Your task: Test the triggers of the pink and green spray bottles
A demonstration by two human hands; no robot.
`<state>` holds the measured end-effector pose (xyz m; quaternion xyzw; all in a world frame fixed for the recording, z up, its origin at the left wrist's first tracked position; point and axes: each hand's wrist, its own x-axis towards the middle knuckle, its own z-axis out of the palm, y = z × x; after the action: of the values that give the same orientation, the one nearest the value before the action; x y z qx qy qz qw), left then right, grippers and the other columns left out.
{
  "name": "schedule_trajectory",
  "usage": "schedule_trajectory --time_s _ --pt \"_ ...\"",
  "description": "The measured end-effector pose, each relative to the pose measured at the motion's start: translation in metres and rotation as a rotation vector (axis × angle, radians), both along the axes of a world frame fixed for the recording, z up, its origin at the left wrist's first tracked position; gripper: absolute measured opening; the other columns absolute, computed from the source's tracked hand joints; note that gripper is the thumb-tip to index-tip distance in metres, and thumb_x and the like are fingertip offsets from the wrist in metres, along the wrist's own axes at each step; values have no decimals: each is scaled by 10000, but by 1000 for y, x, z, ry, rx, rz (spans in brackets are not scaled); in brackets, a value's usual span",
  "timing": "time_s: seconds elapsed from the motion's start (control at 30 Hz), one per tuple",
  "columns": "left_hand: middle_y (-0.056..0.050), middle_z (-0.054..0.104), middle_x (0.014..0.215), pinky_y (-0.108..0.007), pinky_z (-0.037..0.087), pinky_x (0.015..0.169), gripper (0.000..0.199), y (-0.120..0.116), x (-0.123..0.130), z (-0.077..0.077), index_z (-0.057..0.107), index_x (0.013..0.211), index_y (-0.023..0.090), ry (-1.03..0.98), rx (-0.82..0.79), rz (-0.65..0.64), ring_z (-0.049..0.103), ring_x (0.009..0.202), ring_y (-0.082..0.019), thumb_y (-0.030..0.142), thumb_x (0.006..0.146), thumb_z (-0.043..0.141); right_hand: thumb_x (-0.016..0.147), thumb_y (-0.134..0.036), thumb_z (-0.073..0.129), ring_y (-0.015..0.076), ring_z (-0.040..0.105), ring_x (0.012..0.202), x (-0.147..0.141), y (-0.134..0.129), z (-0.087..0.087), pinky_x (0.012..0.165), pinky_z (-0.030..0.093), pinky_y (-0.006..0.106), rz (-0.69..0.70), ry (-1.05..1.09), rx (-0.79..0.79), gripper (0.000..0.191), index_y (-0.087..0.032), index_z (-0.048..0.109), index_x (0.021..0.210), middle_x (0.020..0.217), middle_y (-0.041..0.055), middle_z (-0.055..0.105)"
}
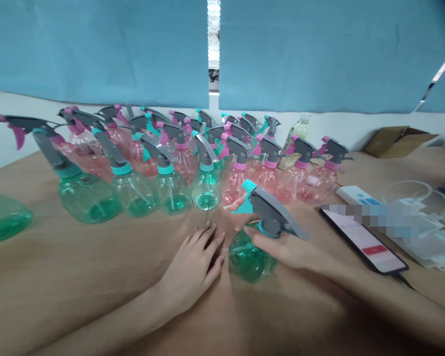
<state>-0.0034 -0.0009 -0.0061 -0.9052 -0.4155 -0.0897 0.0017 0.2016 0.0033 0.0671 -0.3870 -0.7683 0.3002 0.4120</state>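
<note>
My right hand (282, 247) is wrapped round the neck of a green spray bottle (249, 259) with a grey and turquoise trigger head, one finger stretched out near the trigger. Just left of that bottle, my left hand (196, 257) lies on the wooden table (141, 267), fingers spread and holding nothing. Behind both hands stands a front row of similar bottles: a green spray bottle (206, 190) with a turquoise collar is closest to the left hand, and a pink spray bottle (237, 183) with a pink collar is beside it.
Several more pink and green spray bottles crowd the back. A green bottle body (5, 217) shows at the left edge. To the right lie a phone (363, 242) with a cable, a white box (359, 195) and clear plastic pieces. An open cardboard box (396, 142) sits behind them.
</note>
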Motion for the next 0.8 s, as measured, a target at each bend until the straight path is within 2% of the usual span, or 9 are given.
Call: schedule_trajectory --time_s 0.17,0.27,0.37,0.5,0.67,0.8 --pt "-155 461 1391 -520 364 1008 429 0 0 1 471 1347 131 4 -19 1 406 1281 -315 303 961 395 686 -193 470 181 641 726 -1 -1 2 616 562 311 -54 -37 6 281 -263 606 922 806 11 661" --pt "-150 460 1394 -509 357 1016 425 1 0 1 479 1340 134 10 -20 0 392 1292 -308 308 961 391 690 -201 461 184 655 787 -3 -3 7 676 580 319 -25 -3 -8 193 -257 584 828 855 22 666" --pt "-152 461 1392 -501 352 1022 430 1 0 1 472 1345 125 7 -10 -2 381 1299 -302 307 965 383 691 -174 451 169 658 830 -4 -3 11 738 585 302 26 53 -29 223 -256 567 862 888 24 656" --pt "-162 466 1386 -505 349 1022 430 1 0 2 483 1337 111 13 -12 -7 393 1290 -309 299 962 392 687 -152 457 163 660 849 -4 -1 8 757 587 291 44 89 -20 217 -245 530 870 909 30 646" --pt "-157 453 1399 -510 343 1027 443 2 0 0 457 1359 115 36 -4 -11 386 1296 -307 308 967 389 682 -158 456 136 638 695 -1 1 2 690 586 275 22 45 64 136 -244 544 742 812 8 631" --pt "-151 459 1396 -505 339 1032 446 1 -1 -3 452 1362 117 29 17 -9 385 1297 -303 320 971 386 685 -156 465 129 615 646 1 2 0 620 565 258 8 17 81 230 -248 588 856 794 0 632"
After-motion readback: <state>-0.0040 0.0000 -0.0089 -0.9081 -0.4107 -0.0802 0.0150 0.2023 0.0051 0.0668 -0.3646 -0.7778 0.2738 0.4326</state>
